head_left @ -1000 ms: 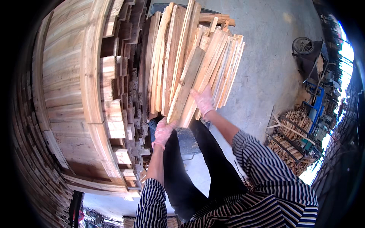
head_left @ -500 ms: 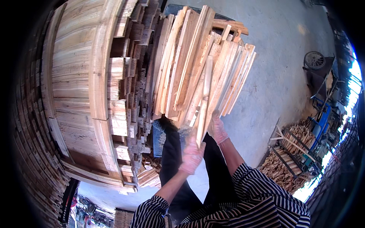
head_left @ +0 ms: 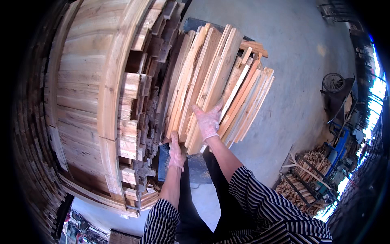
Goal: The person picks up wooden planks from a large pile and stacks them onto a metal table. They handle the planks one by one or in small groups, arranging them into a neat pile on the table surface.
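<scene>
Pile of planks is serving as the landmark, lying on a blue base that is showing past the pile's near and far ends. Wide plank is lying on top, at about the middle of the pile; its long axis is running from the pile's near end to its far end, the far end leaning rightward. Right hand, gloved, is resting on this plank toward the pile's near end, so it is the nearer hand; most of the plank's length is stretching beyond that grip, toward the pile's far end. Thumb and fingers are spreading across the wood; whether they are closing on it, cannot tell. Left hand, also gloved, is touching plank ends at the pile's near left corner, thumb pointing up the grain, just left of the wide plank's near end; its fingers are mostly hiding, so grip state there: cannot tell. Tall stack is standing left of the pile; a wheel is showing well off to the pile's right.
</scene>
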